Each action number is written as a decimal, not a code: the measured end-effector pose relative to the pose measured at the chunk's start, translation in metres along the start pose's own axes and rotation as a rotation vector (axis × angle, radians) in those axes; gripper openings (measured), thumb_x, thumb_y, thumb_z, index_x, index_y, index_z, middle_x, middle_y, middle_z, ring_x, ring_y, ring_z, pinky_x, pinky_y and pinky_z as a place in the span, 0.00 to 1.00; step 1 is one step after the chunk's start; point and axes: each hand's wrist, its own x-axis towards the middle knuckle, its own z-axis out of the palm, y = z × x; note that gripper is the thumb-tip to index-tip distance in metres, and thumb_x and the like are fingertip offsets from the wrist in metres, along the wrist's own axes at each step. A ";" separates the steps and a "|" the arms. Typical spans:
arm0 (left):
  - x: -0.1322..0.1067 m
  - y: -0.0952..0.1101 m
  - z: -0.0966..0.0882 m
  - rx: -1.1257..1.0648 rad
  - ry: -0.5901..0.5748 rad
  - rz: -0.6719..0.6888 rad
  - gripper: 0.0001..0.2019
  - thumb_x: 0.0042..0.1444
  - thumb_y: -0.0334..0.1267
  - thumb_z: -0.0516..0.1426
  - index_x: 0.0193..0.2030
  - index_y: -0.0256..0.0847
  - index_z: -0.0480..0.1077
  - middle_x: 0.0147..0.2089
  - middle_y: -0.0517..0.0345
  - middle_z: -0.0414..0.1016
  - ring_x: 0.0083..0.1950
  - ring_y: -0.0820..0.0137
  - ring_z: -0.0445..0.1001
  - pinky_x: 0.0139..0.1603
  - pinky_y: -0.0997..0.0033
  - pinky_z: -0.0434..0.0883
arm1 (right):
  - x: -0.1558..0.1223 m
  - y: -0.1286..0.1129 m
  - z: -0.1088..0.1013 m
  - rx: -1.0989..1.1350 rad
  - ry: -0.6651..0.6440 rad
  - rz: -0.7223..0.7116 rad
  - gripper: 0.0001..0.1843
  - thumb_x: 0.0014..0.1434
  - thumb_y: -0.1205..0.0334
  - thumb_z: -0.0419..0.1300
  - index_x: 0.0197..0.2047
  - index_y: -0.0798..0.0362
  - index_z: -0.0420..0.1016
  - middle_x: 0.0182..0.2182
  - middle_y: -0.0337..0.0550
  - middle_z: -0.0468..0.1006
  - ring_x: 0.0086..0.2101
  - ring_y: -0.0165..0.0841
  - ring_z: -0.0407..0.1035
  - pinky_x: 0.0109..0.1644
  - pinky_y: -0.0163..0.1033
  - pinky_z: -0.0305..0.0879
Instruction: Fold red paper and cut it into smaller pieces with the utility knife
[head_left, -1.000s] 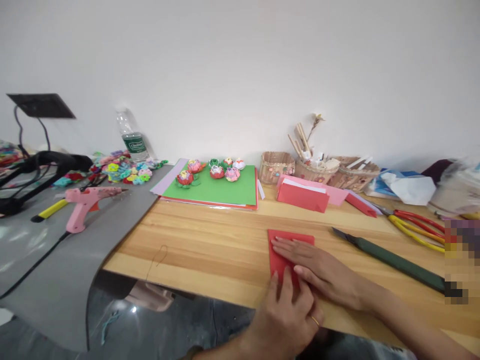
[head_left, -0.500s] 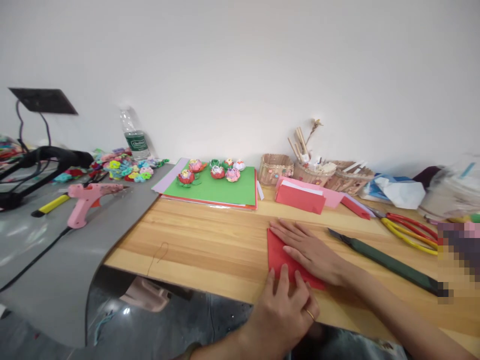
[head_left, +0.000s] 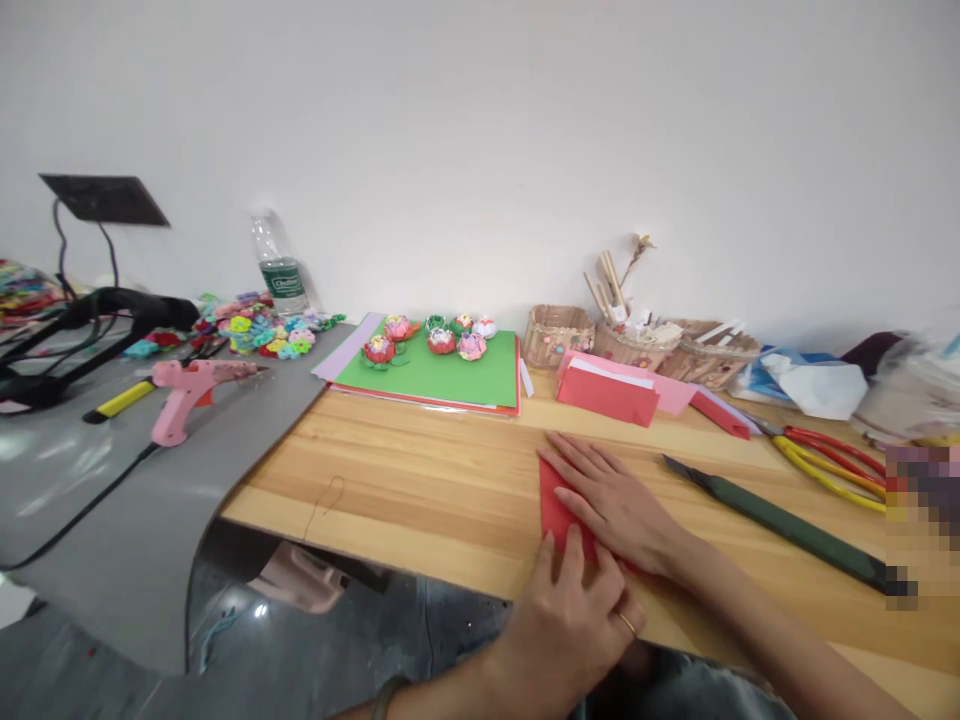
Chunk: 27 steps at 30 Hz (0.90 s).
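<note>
A folded red paper (head_left: 559, 510) lies on the wooden table (head_left: 420, 480) near its front edge. My right hand (head_left: 615, 500) lies flat on top of it, fingers stretched out and pointing to the far left corner of the paper. My left hand (head_left: 574, 625) rests at the paper's near edge with its fingers spread and pressing down on it; a ring shows on one finger. Most of the paper is hidden under both hands.
A dark green-handled knife (head_left: 780, 525) lies right of my hands, red-and-yellow scissors (head_left: 832, 460) beyond it. Folded red and pink papers (head_left: 611, 390), small baskets (head_left: 555, 335), a green sheet with paper flowers (head_left: 442, 372), a water bottle (head_left: 279, 268) and a pink glue gun (head_left: 187, 395) stand further back and left.
My right hand has slid forward along the red paper toward its far corner, covering more of it. The left hand has stayed at the near edge.
</note>
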 end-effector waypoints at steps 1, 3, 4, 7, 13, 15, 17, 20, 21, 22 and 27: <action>0.000 0.000 0.000 0.001 -0.008 0.001 0.08 0.64 0.37 0.50 0.43 0.42 0.69 0.49 0.58 0.74 0.50 0.59 0.73 0.49 0.57 0.67 | 0.002 0.001 0.001 -0.002 0.006 0.008 0.31 0.66 0.46 0.37 0.67 0.50 0.52 0.67 0.46 0.49 0.65 0.37 0.42 0.66 0.54 0.41; -0.001 0.001 0.001 0.012 -0.025 0.008 0.08 0.64 0.37 0.50 0.44 0.42 0.68 0.49 0.57 0.74 0.50 0.59 0.73 0.49 0.56 0.67 | 0.006 0.004 0.003 -0.006 0.024 0.025 0.30 0.66 0.46 0.37 0.67 0.48 0.51 0.66 0.45 0.50 0.64 0.37 0.43 0.65 0.54 0.42; -0.002 0.002 0.001 0.022 -0.030 0.016 0.08 0.64 0.37 0.50 0.45 0.42 0.68 0.49 0.56 0.73 0.50 0.58 0.73 0.49 0.56 0.67 | 0.008 0.006 0.003 -0.005 0.037 0.035 0.31 0.66 0.46 0.37 0.68 0.48 0.50 0.66 0.46 0.51 0.64 0.38 0.44 0.65 0.55 0.43; -0.003 0.002 0.004 0.053 -0.034 0.032 0.08 0.63 0.37 0.51 0.46 0.42 0.68 0.51 0.55 0.73 0.50 0.58 0.73 0.49 0.55 0.67 | 0.009 0.010 0.000 0.010 0.078 0.047 0.32 0.66 0.47 0.34 0.69 0.53 0.43 0.66 0.52 0.48 0.64 0.39 0.42 0.64 0.58 0.43; -0.003 0.000 0.003 0.031 -0.049 0.043 0.07 0.63 0.38 0.51 0.45 0.42 0.68 0.50 0.55 0.73 0.51 0.58 0.73 0.49 0.55 0.68 | -0.006 0.001 -0.007 0.072 -0.018 -0.111 0.30 0.67 0.49 0.36 0.69 0.48 0.43 0.66 0.45 0.49 0.65 0.34 0.40 0.66 0.54 0.40; -0.002 -0.001 0.001 0.018 -0.066 0.038 0.08 0.64 0.38 0.51 0.45 0.42 0.68 0.50 0.54 0.73 0.52 0.58 0.73 0.50 0.56 0.68 | -0.007 -0.002 -0.007 0.086 -0.073 -0.136 0.30 0.67 0.48 0.37 0.69 0.48 0.45 0.66 0.43 0.49 0.64 0.33 0.41 0.66 0.51 0.42; -0.001 -0.001 -0.001 0.014 -0.064 0.035 0.09 0.64 0.37 0.50 0.45 0.41 0.69 0.50 0.54 0.73 0.52 0.58 0.72 0.50 0.57 0.68 | -0.004 0.000 -0.007 0.083 -0.093 -0.122 0.32 0.66 0.47 0.36 0.69 0.51 0.44 0.67 0.44 0.46 0.65 0.33 0.40 0.67 0.51 0.40; 0.000 -0.002 -0.004 0.021 -0.089 0.061 0.10 0.64 0.36 0.49 0.47 0.41 0.68 0.51 0.53 0.72 0.51 0.58 0.73 0.48 0.57 0.69 | 0.003 0.008 -0.005 0.054 -0.079 -0.084 0.35 0.66 0.44 0.35 0.69 0.56 0.43 0.67 0.49 0.43 0.65 0.35 0.38 0.67 0.51 0.40; 0.000 -0.003 -0.004 0.023 -0.107 0.070 0.10 0.64 0.36 0.49 0.48 0.41 0.68 0.52 0.53 0.72 0.51 0.58 0.72 0.48 0.57 0.69 | 0.005 0.011 -0.004 0.041 -0.065 -0.072 0.36 0.66 0.44 0.34 0.69 0.57 0.43 0.67 0.50 0.44 0.65 0.36 0.38 0.67 0.51 0.40; 0.000 -0.003 -0.005 0.023 -0.125 0.076 0.10 0.64 0.36 0.50 0.48 0.41 0.68 0.52 0.52 0.71 0.52 0.58 0.72 0.48 0.57 0.69 | 0.007 0.014 -0.003 0.026 -0.046 -0.064 0.36 0.66 0.44 0.35 0.69 0.56 0.43 0.67 0.51 0.44 0.65 0.36 0.39 0.67 0.52 0.40; -0.001 -0.004 -0.006 0.016 -0.190 0.097 0.12 0.63 0.38 0.51 0.51 0.39 0.67 0.54 0.50 0.70 0.52 0.57 0.71 0.48 0.56 0.70 | 0.017 0.023 0.002 -0.048 0.095 -0.044 0.29 0.66 0.48 0.43 0.66 0.52 0.53 0.65 0.54 0.54 0.63 0.42 0.50 0.64 0.57 0.46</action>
